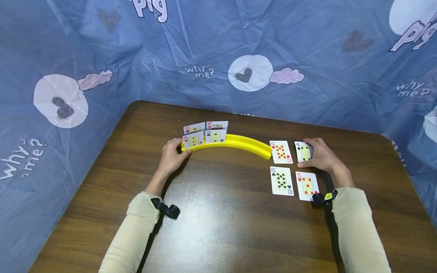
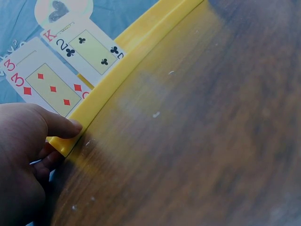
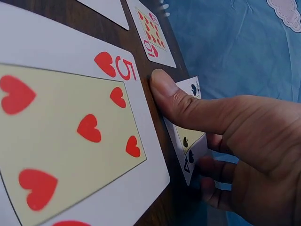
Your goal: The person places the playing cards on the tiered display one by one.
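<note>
My left hand (image 1: 170, 156) grips the left end of a curved yellow playing card holder (image 1: 244, 142), thumb along its front side. Standing in the holder are the three of diamonds (image 2: 52, 88) and the two of clubs (image 2: 89, 49) in front. Behind them show a red three (image 1: 194, 129) and a red king (image 1: 217, 124), partly covered. On the right, my right hand (image 1: 322, 156) pinches the four of spades (image 3: 181, 136) between thumb and fingers across its short edges. That card looks slightly bowed; part of it is hidden under the hand.
Face up near the holder's right end lie the ten of hearts (image 1: 281, 152) and ten of clubs (image 1: 281, 181). The five of hearts (image 1: 307, 185) lies below my right hand. A blue printed cloth (image 1: 205, 49) hangs behind the brown wooden table (image 1: 218, 227).
</note>
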The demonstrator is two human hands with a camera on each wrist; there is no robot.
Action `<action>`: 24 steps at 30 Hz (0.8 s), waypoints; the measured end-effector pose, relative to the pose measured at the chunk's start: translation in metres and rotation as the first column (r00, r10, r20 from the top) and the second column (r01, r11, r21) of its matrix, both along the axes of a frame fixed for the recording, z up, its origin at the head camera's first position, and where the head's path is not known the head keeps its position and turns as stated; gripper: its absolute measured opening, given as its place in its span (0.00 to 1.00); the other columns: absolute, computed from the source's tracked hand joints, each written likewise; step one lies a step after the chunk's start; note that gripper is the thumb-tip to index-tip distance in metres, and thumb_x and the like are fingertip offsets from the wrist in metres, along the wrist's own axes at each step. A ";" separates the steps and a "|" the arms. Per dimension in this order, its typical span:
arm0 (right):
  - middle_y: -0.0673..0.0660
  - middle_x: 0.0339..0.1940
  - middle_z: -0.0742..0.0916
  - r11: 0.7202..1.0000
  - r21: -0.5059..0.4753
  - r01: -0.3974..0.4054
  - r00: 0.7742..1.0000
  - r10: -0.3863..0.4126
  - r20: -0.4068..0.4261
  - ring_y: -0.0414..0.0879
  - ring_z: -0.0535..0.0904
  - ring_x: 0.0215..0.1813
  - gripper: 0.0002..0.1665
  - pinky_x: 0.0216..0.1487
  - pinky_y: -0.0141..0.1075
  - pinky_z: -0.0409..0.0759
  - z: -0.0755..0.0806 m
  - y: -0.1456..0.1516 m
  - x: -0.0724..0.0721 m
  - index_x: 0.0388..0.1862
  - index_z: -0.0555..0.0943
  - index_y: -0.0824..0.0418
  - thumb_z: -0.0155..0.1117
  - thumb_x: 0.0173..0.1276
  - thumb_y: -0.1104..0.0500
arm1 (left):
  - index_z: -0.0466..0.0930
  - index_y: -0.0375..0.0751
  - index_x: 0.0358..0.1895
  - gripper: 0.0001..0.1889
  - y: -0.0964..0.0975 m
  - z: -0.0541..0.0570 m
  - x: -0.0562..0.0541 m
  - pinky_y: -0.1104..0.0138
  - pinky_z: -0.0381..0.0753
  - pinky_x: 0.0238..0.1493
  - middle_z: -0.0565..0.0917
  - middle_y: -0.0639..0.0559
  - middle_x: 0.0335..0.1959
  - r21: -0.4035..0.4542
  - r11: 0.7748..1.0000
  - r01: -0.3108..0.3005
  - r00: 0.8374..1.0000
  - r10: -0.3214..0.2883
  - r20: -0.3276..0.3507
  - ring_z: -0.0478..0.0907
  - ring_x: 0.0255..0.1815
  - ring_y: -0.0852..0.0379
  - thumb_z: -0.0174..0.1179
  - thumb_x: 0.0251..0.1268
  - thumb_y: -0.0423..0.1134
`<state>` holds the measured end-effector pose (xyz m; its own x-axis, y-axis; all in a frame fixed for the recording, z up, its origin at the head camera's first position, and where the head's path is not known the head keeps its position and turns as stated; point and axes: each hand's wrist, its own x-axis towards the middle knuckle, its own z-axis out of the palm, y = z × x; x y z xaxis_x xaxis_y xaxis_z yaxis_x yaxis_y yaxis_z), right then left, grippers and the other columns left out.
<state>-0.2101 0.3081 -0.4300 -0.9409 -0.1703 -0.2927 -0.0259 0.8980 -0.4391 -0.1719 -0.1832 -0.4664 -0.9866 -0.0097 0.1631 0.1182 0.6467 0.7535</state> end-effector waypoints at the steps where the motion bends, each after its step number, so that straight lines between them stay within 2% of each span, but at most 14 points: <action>1: 0.77 0.75 0.58 1.000 -0.006 0.002 1.000 -0.002 0.008 0.73 0.58 0.74 0.67 0.72 0.66 0.59 0.000 0.001 0.000 0.78 0.55 0.69 0.83 0.48 0.46 | 0.82 0.29 0.47 0.16 0.000 0.000 0.000 0.52 0.70 0.52 0.84 0.34 0.44 0.000 1.000 0.001 1.000 -0.001 -0.001 0.75 0.48 0.39 0.68 0.56 0.31; 12: 0.77 0.73 0.57 0.995 -0.060 0.079 0.997 -0.080 -0.015 0.71 0.61 0.69 0.65 0.71 0.66 0.61 -0.005 0.005 0.001 0.74 0.57 0.67 0.85 0.45 0.47 | 0.82 0.29 0.46 0.15 -0.001 0.000 0.000 0.54 0.69 0.50 0.83 0.34 0.43 0.008 1.000 0.006 1.000 -0.006 -0.018 0.75 0.47 0.39 0.68 0.55 0.32; 18: 0.78 0.67 0.65 0.998 0.004 0.060 0.996 -0.060 -0.069 0.71 0.65 0.66 0.64 0.69 0.66 0.63 -0.001 0.006 0.003 0.73 0.57 0.68 0.84 0.45 0.49 | 0.82 0.28 0.46 0.16 0.000 0.000 -0.001 0.55 0.69 0.50 0.83 0.34 0.43 0.011 1.000 0.009 1.000 -0.009 -0.021 0.75 0.46 0.39 0.68 0.54 0.31; 21: 0.77 0.64 0.69 0.997 0.016 0.070 0.991 -0.067 -0.117 0.72 0.66 0.64 0.58 0.66 0.66 0.65 0.000 0.006 0.004 0.72 0.59 0.68 0.82 0.49 0.52 | 0.82 0.28 0.46 0.16 0.000 0.000 -0.001 0.54 0.69 0.50 0.83 0.34 0.43 0.011 1.000 0.008 1.000 -0.008 -0.027 0.75 0.46 0.39 0.68 0.54 0.31; 24: 0.76 0.61 0.73 0.997 0.011 0.079 0.981 -0.075 -0.180 0.71 0.69 0.61 0.47 0.62 0.64 0.67 0.000 0.007 0.006 0.69 0.63 0.69 0.77 0.56 0.58 | 0.82 0.28 0.46 0.16 -0.001 -0.001 0.000 0.54 0.69 0.50 0.83 0.34 0.43 0.010 1.000 0.007 1.000 -0.006 -0.024 0.75 0.46 0.39 0.68 0.54 0.31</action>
<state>-0.2046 0.3150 -0.4298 -0.9885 -0.0915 -0.1204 -0.0332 0.9081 -0.4173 -0.1723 -0.1839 -0.4673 -0.9824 -0.0052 0.1867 0.1405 0.6381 0.7570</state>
